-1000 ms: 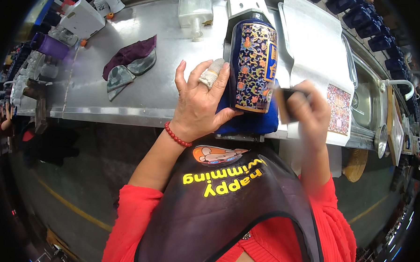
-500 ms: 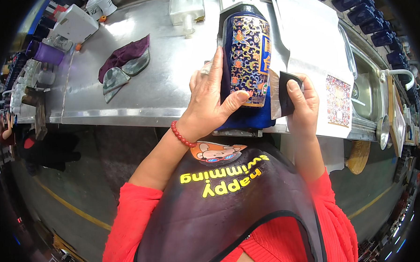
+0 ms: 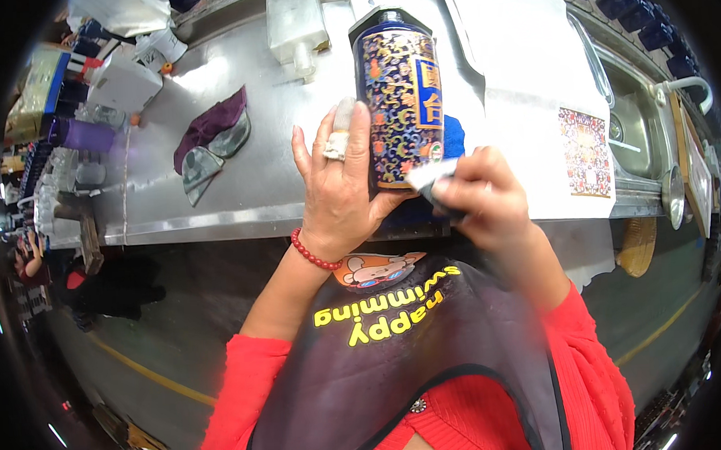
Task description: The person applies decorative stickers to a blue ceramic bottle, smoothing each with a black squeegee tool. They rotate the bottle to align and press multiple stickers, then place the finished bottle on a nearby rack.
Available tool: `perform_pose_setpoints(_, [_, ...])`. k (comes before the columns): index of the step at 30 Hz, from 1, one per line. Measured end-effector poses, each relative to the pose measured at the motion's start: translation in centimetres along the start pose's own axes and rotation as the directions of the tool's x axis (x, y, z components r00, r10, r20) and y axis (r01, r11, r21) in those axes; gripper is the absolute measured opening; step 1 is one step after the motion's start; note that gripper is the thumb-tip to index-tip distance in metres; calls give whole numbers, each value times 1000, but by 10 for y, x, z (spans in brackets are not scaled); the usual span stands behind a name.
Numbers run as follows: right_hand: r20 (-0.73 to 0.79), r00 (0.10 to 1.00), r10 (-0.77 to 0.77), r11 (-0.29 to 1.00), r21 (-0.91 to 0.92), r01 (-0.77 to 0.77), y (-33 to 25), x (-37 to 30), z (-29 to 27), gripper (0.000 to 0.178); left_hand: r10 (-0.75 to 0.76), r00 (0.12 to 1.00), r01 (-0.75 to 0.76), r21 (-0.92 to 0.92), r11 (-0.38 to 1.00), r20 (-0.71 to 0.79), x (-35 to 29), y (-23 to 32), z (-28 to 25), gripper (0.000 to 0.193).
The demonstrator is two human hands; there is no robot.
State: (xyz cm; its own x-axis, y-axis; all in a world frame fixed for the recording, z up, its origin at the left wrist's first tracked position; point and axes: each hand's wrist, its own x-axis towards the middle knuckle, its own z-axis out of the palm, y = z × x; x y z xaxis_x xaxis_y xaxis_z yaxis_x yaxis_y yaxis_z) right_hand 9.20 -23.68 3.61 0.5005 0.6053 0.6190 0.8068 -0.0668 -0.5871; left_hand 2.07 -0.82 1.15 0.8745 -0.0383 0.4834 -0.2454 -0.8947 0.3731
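A dark blue bottle (image 3: pixel 403 102) with a colourful floral decal lies with its neck pointing away from me, over a blue cloth (image 3: pixel 453 136). My left hand (image 3: pixel 331 198) steadies it, fingers along its left side and thumb at its base. One left finger wears a whitish wrap (image 3: pixel 338 141). In my right hand (image 3: pixel 488 191), blurred by motion, is a small flat black scraper (image 3: pixel 448 209) with a pale edge, close to the bottle's lower right corner. Whether the scraper touches the bottle I cannot tell.
White paper (image 3: pixel 526 145) with a printed floral decal (image 3: pixel 585 151) lies right, beside a sink (image 3: pixel 643 144). On the metal bench (image 3: pixel 254 181) are purple and grey cloth pieces (image 3: pixel 216 143) and a clear bottle (image 3: pixel 296 31). A purple container (image 3: pixel 83 134) and other vessels crowd the left.
My right hand has brought the black scraper leftward and down to the bottle's lower edge. The bottle has turned, showing more of its blue label panel. My left fingers have shifted.
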Motion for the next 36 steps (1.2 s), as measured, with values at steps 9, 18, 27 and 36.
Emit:
perform_pose_setpoints(9, [158,969,-190,980,-33,197,-8,6,-1,23,-28,993,42,-114,993,118,-10,-17,4,109])
perform_pose_setpoints(18, [11,990,-138,990,45,137,1,0,-4,39,-33,993,55,-194,980,114,-10,-17,8,109])
perform_pose_setpoints(27, [-9,999,-43,996,75,44,14,-11,3,41,-41,992,65,-207,976,120,-10,-17,10,109])
perform_pose_setpoints(36, [45,999,8,1000,-12,-8,12,-30,6,24,-5,995,22,-185,983,97,-8,-17,11,108])
